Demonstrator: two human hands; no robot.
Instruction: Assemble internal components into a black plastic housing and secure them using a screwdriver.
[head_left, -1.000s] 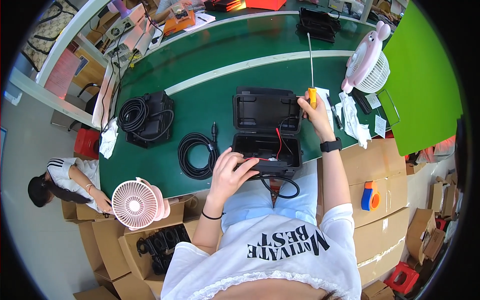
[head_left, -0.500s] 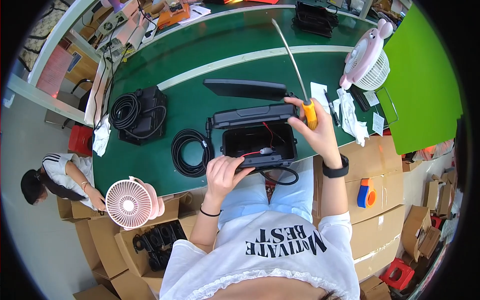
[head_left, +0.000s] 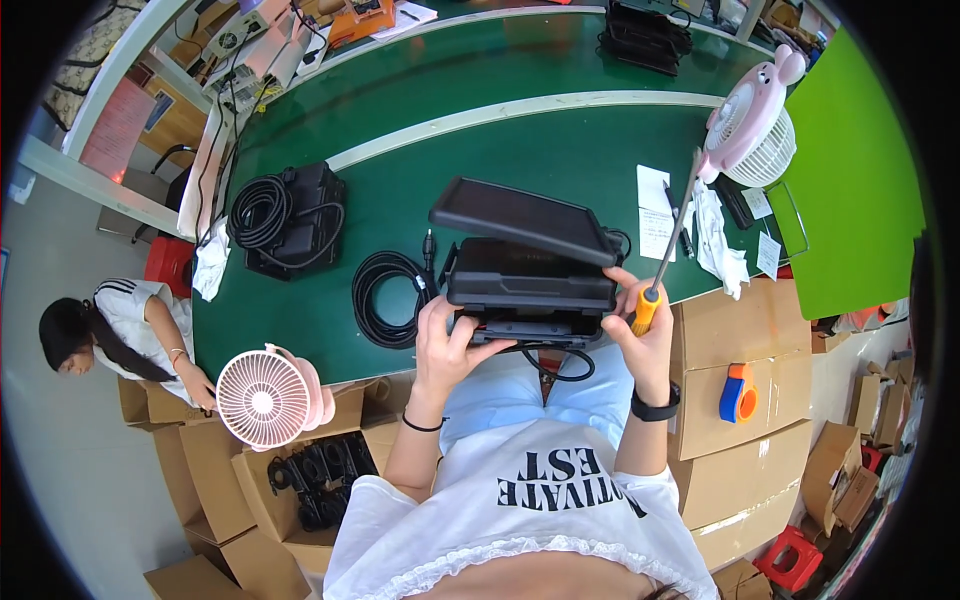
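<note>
A black plastic case [head_left: 530, 288] lies at the table's near edge, its lid swung down so that only a narrow gap shows at the front. My left hand [head_left: 447, 342] grips the case's front left corner, thumb along the front rim. In my right hand [head_left: 645, 348] is a long screwdriver [head_left: 647, 310] with a yellow handle, its shaft pointing up and away. Fingers of that same hand touch the lid's right end. A flat black panel [head_left: 525, 215] tilts above the lid. The inside of the case is mostly hidden.
Left of the case lie a coiled black cable [head_left: 364, 310] and another black case [head_left: 318, 225] with cable. A pink fan [head_left: 265, 398] stands at the near left edge, another fan [head_left: 750, 125] at the right. Cartons [head_left: 745, 350] stack below. A person [head_left: 140, 320] is at far left.
The lid has come down over the case's inside, and the panel has tilted with it. My right hand has moved lower, onto the lid's right end, and the screwdriver leans further right.
</note>
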